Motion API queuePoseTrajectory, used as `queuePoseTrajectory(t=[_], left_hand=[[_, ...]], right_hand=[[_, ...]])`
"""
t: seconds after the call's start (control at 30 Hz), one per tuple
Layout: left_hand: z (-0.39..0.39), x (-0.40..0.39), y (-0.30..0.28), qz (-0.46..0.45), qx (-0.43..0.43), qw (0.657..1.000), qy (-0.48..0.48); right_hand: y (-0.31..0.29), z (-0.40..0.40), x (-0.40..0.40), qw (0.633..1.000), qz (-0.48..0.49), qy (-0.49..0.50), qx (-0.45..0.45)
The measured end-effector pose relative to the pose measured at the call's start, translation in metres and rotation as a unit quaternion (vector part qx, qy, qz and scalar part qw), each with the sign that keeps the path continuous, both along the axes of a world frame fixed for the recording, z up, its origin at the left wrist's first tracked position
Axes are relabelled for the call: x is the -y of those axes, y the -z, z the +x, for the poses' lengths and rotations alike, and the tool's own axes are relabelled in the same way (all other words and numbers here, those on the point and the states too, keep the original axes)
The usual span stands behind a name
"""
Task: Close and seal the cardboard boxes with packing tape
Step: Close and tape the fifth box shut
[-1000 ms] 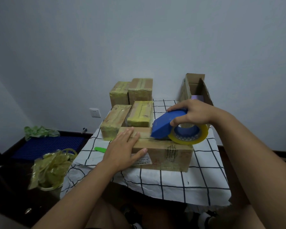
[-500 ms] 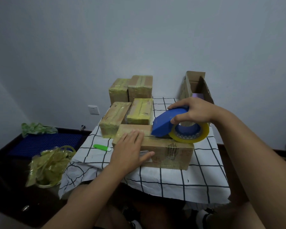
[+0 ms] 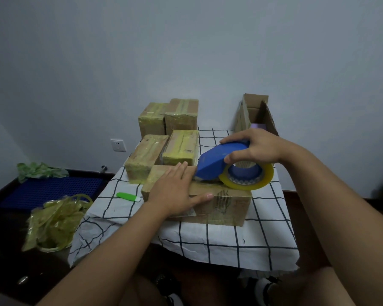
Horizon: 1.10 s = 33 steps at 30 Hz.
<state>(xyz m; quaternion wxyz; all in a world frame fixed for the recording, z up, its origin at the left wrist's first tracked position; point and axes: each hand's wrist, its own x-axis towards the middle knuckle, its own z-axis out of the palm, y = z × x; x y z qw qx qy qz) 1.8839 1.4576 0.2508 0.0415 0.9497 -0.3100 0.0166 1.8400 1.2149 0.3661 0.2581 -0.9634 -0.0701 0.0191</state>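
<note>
On the box (image 3: 221,204), left hand (image 3: 175,193) presses flat; right hand (image 3: 254,149) grips dispenser (image 3: 219,162).

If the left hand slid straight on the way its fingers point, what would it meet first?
Probably the blue dispenser: the left hand lies flat on the box, fingertips almost at its nose. Depth is unclear.

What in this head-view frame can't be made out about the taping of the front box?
- Tape on the front box top seam: hidden by the left hand and blue dispenser.
- Dispenser blade: underneath, unseen.
- Right hand palm grip: hidden behind its own back.
- Open box contents: mostly hidden by its flaps.
- Box label print: too small.
</note>
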Motion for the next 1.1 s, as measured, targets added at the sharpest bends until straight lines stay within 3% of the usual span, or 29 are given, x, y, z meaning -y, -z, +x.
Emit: queuePoseTrajectory(t=[0.37, 0.7, 1.1], left_hand=[[-0.001, 0.000, -0.001, 0.030, -0.010, 1.000, -0.003], [-0.009, -0.003, 0.005, -0.001, 0.086, 0.994, 0.071], [-0.018, 0.008, 0.015, 0.042, 0.071, 0.994, 0.078]], right_hand=[[0.004, -0.021, 0.053, 0.999, 0.024, 0.017, -0.022], [0.018, -0.022, 0.059, 0.998, 0.063, 0.011, -0.001], [0.027, -0.025, 0.063, 0.993, 0.118, 0.021, 0.017]])
